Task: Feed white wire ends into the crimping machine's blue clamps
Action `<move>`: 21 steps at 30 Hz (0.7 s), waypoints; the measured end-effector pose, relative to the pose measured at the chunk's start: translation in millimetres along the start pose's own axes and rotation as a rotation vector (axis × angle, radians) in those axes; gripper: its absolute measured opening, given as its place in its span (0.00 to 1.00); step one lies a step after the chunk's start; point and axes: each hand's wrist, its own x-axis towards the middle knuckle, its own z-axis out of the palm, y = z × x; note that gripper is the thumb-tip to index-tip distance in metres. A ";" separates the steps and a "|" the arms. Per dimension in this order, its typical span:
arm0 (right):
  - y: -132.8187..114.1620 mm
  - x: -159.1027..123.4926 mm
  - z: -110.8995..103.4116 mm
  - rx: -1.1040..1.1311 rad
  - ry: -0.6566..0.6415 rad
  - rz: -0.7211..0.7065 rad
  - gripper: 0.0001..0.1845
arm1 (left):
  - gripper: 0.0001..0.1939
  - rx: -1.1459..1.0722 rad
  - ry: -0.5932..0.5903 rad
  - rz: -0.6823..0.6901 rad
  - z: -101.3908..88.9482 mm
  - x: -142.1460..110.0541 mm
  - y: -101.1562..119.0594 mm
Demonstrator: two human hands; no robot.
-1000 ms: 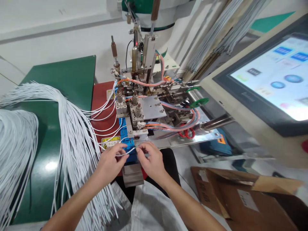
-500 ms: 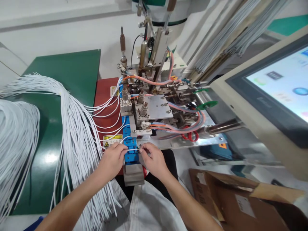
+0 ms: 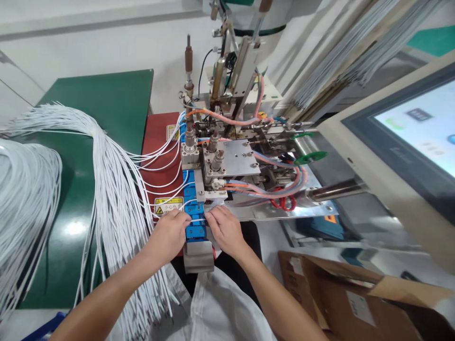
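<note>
A short length of white wire (image 3: 197,219) lies across one of the blue wire holders (image 3: 195,232) at the machine's near end. My left hand (image 3: 171,233) pinches this wire at the holders' left edge. On the opposite edge, my right hand (image 3: 226,231) has its fingers closed at the wire's other end; the tip itself is hidden by them. Farther along, several more white wires (image 3: 167,190) run from the big wire bundle (image 3: 112,189) into the blue holders and under the metal clamp block (image 3: 190,154).
The machine (image 3: 236,158) with its air hoses stands just beyond my hands. A touch screen (image 3: 415,123) juts in at the right, above an open cardboard box (image 3: 355,293). Coiled white wire (image 3: 28,203) lies on the green table (image 3: 106,90). A warning label (image 3: 168,206) sits near my left hand.
My right hand's fingers have tipped forward and down over the holder's right edge. My left hand keeps its pinch on the wire. The whole view has shifted slightly.
</note>
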 end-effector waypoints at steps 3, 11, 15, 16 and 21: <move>-0.4 -2.7 6.5 0.110 0.030 0.076 0.17 | 0.11 0.009 -0.004 -0.005 0.4 0.3 0.0; -9.1 -8.7 23.8 0.348 0.125 0.362 0.18 | 0.12 0.089 -0.004 0.017 1.7 -1.0 1.8; -5.3 -9.2 21.9 0.341 0.106 0.351 0.19 | 0.12 0.252 0.044 0.076 3.3 -5.4 1.4; -3.8 -9.3 20.2 0.337 0.103 0.356 0.19 | 0.12 0.284 0.054 0.107 4.1 -6.3 0.0; 0.4 -10.4 5.9 0.377 0.275 0.434 0.18 | 0.13 0.293 0.095 0.236 1.9 -10.7 -8.6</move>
